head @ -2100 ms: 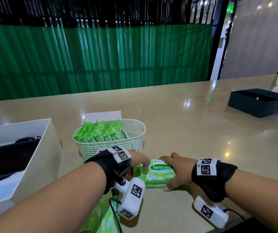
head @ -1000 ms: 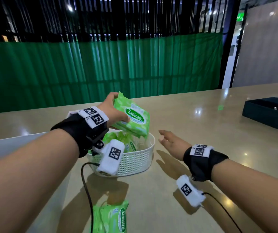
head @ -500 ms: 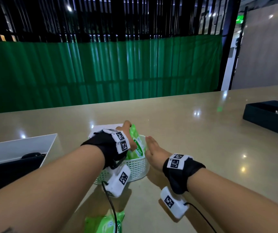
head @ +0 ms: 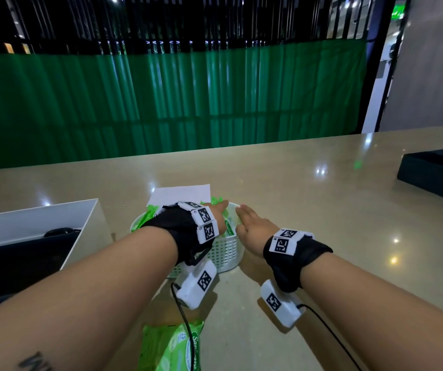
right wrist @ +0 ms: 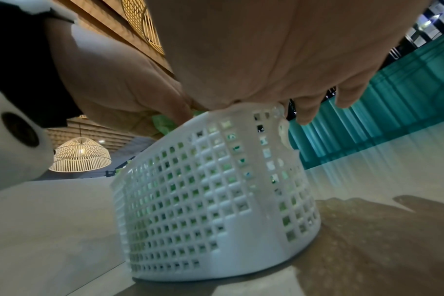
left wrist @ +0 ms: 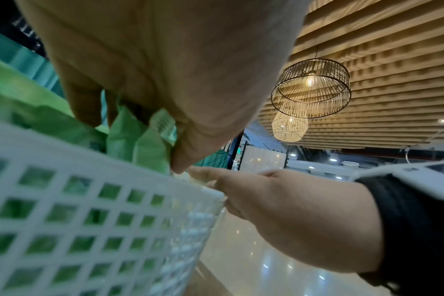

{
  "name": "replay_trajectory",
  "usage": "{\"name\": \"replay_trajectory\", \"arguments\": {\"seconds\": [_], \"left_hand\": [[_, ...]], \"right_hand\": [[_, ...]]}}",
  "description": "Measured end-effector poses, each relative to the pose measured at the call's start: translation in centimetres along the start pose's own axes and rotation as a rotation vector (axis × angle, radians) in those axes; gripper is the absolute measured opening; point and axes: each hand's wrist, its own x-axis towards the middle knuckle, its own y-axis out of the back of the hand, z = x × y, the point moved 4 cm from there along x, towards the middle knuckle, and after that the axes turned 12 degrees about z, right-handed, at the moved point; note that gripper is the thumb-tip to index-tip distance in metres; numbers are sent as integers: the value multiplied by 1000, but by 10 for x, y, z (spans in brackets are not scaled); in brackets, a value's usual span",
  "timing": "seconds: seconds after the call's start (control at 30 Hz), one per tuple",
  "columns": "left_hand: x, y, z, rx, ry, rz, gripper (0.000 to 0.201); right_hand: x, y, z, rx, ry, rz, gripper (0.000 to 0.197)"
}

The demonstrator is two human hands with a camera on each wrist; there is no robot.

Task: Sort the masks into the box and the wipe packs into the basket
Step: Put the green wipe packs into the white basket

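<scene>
A white lattice basket (head: 227, 254) holds several green wipe packs. My left hand (head: 216, 211) reaches down into it, thumb and fingers round a green wipe pack (head: 228, 226) that stands on edge at the basket's right side. In the left wrist view the pack (left wrist: 145, 148) sits between thumb and fingers, above the basket wall (left wrist: 89, 230). My right hand (head: 249, 223) rests with straight fingers on the basket's right rim (right wrist: 241, 112) and holds nothing. More green wipe packs (head: 172, 346) lie on the table near me. The white box (head: 35, 218) stands at the left.
A sheet of white paper (head: 180, 194) lies behind the basket. A dark tray (head: 434, 178) sits at the far right of the beige table (head: 322, 223). Wrist camera cables (head: 185, 325) trail over the near packs. A green curtain runs along the table's far side.
My left hand lifted a wipe pack off the table, carried it over the basket and lowered it in. My right hand let go of the pack and moved to the basket's rim.
</scene>
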Motion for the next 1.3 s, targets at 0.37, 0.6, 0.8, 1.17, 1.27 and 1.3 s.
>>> {"name": "replay_trajectory", "arguments": {"seconds": [0.37, 0.6, 0.8, 1.17, 1.27, 1.3], "left_hand": [[-4, -7, -28, -178, -60, 120, 65], [6, -27, -18, 76, -167, 181, 43], [11, -33, -9, 219, -147, 93, 38], [19, -24, -7, 351, -236, 95, 41], [18, -19, -8, 158, -198, 78, 43], [17, -17, -10, 72, -180, 74, 47]], "right_hand": [[-3, -2, -1, -83, 56, 8, 58], [-24, 4, -12, -358, 220, 7, 77], [-24, 1, -15, -334, 228, -27, 71], [-20, -2, -23, -288, 203, -102, 60], [-16, -2, -21, -258, 183, -107, 58], [-15, -2, -20, -252, 182, -112, 58]]}}
